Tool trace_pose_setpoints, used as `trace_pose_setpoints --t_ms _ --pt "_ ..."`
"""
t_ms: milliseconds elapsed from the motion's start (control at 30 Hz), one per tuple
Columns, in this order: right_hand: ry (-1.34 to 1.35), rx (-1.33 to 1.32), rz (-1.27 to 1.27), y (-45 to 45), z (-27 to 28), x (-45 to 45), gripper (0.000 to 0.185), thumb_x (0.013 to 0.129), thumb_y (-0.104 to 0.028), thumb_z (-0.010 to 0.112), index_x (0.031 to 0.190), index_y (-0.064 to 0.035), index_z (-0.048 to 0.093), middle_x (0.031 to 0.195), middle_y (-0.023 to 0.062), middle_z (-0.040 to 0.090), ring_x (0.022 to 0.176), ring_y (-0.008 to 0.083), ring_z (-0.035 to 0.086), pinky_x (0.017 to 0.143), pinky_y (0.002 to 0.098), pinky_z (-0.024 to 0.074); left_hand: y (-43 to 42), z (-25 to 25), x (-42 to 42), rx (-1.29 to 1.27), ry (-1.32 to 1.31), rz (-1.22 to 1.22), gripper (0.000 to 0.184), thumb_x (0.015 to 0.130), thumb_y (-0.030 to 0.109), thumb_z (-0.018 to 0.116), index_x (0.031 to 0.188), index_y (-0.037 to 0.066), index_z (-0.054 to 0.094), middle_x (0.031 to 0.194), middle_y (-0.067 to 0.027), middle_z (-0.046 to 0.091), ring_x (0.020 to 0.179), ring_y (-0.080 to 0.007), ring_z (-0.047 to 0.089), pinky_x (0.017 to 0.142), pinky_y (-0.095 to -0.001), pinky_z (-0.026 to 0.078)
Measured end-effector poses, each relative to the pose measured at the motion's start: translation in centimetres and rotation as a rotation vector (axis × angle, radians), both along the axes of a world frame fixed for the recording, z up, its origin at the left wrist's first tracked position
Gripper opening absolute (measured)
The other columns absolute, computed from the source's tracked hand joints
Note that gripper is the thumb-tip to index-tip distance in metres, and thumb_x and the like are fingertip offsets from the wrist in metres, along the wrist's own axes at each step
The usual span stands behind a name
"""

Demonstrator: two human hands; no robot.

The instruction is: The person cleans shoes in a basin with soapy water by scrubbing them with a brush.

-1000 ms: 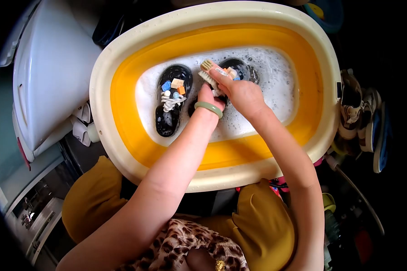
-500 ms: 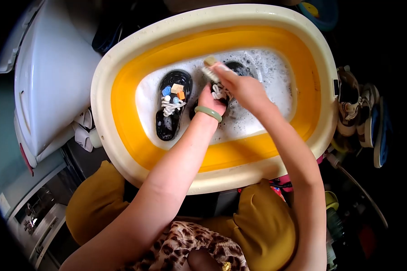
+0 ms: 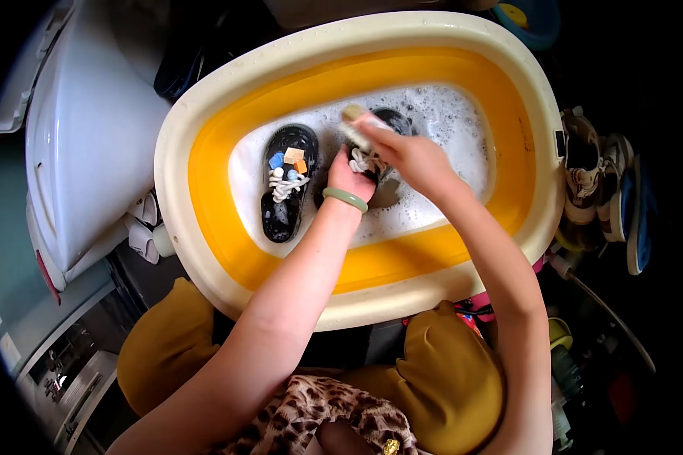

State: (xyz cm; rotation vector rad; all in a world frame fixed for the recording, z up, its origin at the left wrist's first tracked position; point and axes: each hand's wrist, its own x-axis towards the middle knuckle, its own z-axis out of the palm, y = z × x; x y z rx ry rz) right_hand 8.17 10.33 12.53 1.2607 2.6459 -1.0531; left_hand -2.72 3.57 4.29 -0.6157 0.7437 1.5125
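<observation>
Single head view, worn by the person; looks forward and steeply down. Leopard-print top (image 3: 319, 406) nearest the lens, bottom centre; knees (image 3: 455, 371) lower left and lower right. Tub (image 3: 176, 182) a little farther out, upper centre, seen from above. Dark, curved frame edges.

Yellow-and-cream basin (image 3: 228, 258), green bangle (image 3: 345, 199), leopard-spotted brown top (image 3: 319, 409).

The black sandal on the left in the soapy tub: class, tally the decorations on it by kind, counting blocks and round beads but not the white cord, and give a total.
Blocks (blue, beige, orange): 3
Round beads (white, pale blue): 2
Total: 5
</observation>
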Motion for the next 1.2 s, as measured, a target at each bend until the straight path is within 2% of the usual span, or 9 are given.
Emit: trace_pose_setpoints --t_ms 167,233,300,467,533,600,833,1000,1200 --pt "0.034 -0.055 0.095 -4.5 1.0 4.9 0.042 0.085 -0.019 0.056 0.124 -0.0325 0.052 0.075 0.0164 0.062 0.065 0.0281 0.062 0.056 0.0346 0.0483 -0.5 -0.4 -1.4 -0.19 -0.069 -0.074 0.041 0.094 0.037 0.033 0.111 0.005 0.051 0.107 -0.012 0.056 0.101 -0.0266 0.054 0.093 -0.0453 0.041" --pt "-0.001 0.018 0.129 -4.8 -1.7 2.8 0.041 0.085 -0.023 0.053 0.123 -0.0363 0.05 0.069 0.0127 0.061 0.059 0.0305 0.06 0.051 0.0391 0.0461 -2.9 -7.1 -0.9 0.733 -0.102 -0.093 0.037 0.094 0.036 0.035 0.107 0.006 0.052 0.098 -0.0096 0.057 0.092 -0.0255 0.055 0.084 -0.0451 0.046" --pt "-0.03 0.051 0.11 -2.8 -2.4 -0.3 0.039 0.086 -0.024 0.052 0.123 -0.0361 0.05 0.072 0.0131 0.062 0.062 0.0312 0.061 0.053 0.0399 0.0469 -0.8 -1.4 -0.1 0.035 0.066 -0.077 0.037 0.093 0.037 0.036 0.107 0.007 0.052 0.099 -0.0077 0.057 0.093 -0.0221 0.055 0.082 -0.0376 0.047" --pt "-0.002 -0.086 -0.1 1.0 -1.4 0.7 0.037 0.09 -0.028 0.05 0.127 -0.0317 0.048 0.093 0.0174 0.064 0.078 0.0305 0.063 0.071 0.0372 0.0487 -0.5 -0.4 0.7 -0.093 0.038 -0.044 0.04 0.093 0.038 0.038 0.113 0.007 0.052 0.113 -0.0079 0.056 0.103 -0.0186 0.054 0.092 -0.0332 0.041" --pt "0.423 -0.15 -0.406 2.0 -3.1 4.9 0.041 0.089 -0.023 0.054 0.13 -0.02 0.047 0.111 0.0108 0.062 0.096 0.015 0.06 0.078 0.0279 0.0458 -1.2 -2.5 -0.3 -0.033 -0.043 -0.034 0.046 0.094 0.041 0.036 0.12 0.005 0.05 0.119 -0.0099 0.054 0.111 -0.0231 0.05 0.101 -0.0363 0.034" --pt "0.171 -0.082 -0.652 3.6 -4.7 8.9 0.041 0.09 -0.024 0.053 0.131 -0.0224 0.047 0.115 0.0106 0.061 0.102 0.0187 0.059 0.082 0.0291 0.0454 -1.4 0.2 -0.7 0.058 -0.054 0.014 0.049 0.092 0.043 0.043 0.12 0.004 0.051 0.123 -0.0117 0.053 0.117 -0.0252 0.047 0.104 -0.0374 0.03" --pt "-0.288 -0.281 -0.293 -0.5 -5.3 8.7 0.043 0.091 -0.034 0.048 0.131 -0.0195 0.045 0.125 0.012 0.053 0.111 0.0209 0.053 0.093 0.0296 0.0399 -0.3 -0.6 0.0 0.104 0.052 -0.136 0.034 0.089 0.027 0.053 0.112 0.002 0.055 0.111 -0.0092 0.059 0.102 -0.0239 0.055 0.093 -0.0374 0.042" --pt "0.332 0.026 -0.51 2.0 -8.1 11.8 0.035 0.09 -0.023 0.053 0.125 -0.0229 0.051 0.103 0.0179 0.062 0.094 0.0292 0.061 0.079 0.0302 0.0461 -1.0 -2.6 -0.5 0.114 -0.016 -0.103 0.023 0.089 0.019 0.055 0.102 0.001 0.058 0.098 -0.009 0.062 0.084 -0.0187 0.059 0.076 -0.0308 0.048" --pt "0.248 -0.183 -0.316 -0.8 -3.4 4.9 0.04 0.089 -0.022 0.052 0.128 -0.0288 0.047 0.092 0.0198 0.063 0.081 0.0312 0.064 0.071 0.0366 0.0486 -2.5 1.4 2.8 0.051 0.498 -0.53 0.018 0.086 0.017 0.059 0.096 0.002 0.06 0.09 -0.0044 0.061 0.082 -0.0121 0.056 0.068 -0.0242 0.045"
